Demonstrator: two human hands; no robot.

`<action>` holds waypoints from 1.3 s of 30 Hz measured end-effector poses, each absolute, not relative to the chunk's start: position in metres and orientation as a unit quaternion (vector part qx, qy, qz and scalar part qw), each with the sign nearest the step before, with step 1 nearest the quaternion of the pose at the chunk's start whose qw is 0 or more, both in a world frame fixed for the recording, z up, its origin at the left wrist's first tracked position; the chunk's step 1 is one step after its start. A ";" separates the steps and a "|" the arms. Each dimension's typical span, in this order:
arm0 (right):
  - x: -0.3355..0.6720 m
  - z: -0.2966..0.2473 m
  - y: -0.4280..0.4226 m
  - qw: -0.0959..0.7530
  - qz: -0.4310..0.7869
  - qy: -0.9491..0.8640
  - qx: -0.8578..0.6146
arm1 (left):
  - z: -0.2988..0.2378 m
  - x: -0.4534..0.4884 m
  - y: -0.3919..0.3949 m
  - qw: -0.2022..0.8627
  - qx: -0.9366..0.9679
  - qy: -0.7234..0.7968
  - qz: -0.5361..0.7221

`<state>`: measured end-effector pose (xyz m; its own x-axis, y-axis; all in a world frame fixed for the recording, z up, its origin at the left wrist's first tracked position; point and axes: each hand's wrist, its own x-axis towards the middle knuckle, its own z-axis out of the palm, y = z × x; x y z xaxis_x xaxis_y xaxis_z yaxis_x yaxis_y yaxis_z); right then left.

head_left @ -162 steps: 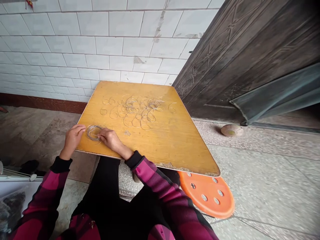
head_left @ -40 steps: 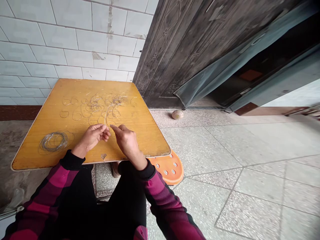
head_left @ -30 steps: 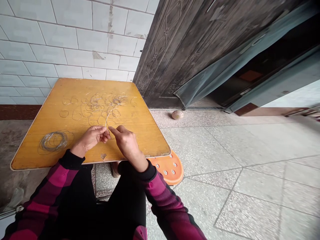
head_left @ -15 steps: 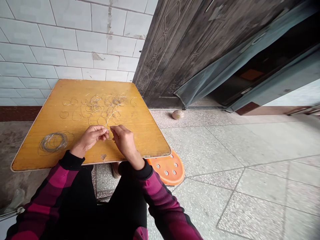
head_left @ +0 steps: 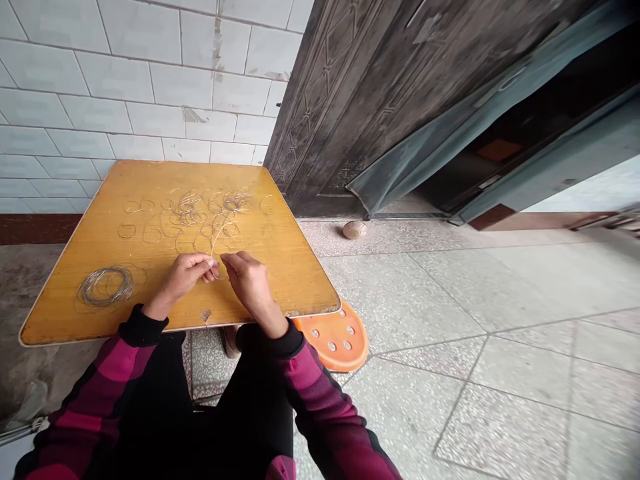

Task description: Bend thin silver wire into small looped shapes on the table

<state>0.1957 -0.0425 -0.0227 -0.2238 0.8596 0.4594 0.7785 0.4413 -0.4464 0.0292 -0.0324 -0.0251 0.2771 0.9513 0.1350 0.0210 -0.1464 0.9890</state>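
Observation:
Over the near half of the yellow wooden table (head_left: 285,267), my left hand (head_left: 189,275) pinches a thin, light-coloured wire (head_left: 216,239) that sticks up and curves away from the fingertips. Close beside it on the right, my right hand (head_left: 247,279) is closed, its fingertips at the wire's lower, bent part. A coil of grey wire (head_left: 106,285) lies on the table to the left of my left hand. Beyond both hands, several loose wire loops and curled pieces (head_left: 190,208) are spread over the tabletop, some tangled together.
An orange stool (head_left: 333,340) with holes in its seat stands under the table's right corner. A white tiled wall (head_left: 135,113) rises behind the table. To the right are a dark carved door (head_left: 340,100), a greenish curtain (head_left: 415,160), and a roundish object (head_left: 355,230) on the floor.
Both hands stay almost in place. The bent lower part of the wire shows a little more between them. The whole view has shifted very slightly.

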 end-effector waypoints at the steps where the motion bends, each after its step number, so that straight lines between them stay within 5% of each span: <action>1: 0.196 -0.023 -0.042 0.332 0.059 -0.781 -0.526 | -0.025 0.029 -0.032 0.519 0.610 0.399 0.447; 12: 0.194 -0.025 -0.043 0.321 0.051 -0.778 -0.537 | -0.029 0.030 -0.030 0.420 0.697 0.425 0.397; 26: 0.186 -0.033 -0.042 0.393 0.054 -0.749 -0.530 | -0.031 0.033 -0.031 0.431 0.658 0.434 0.439; 39: 0.179 -0.045 -0.055 0.485 0.245 -0.680 -0.492 | -0.032 0.029 -0.032 0.384 0.622 0.454 0.509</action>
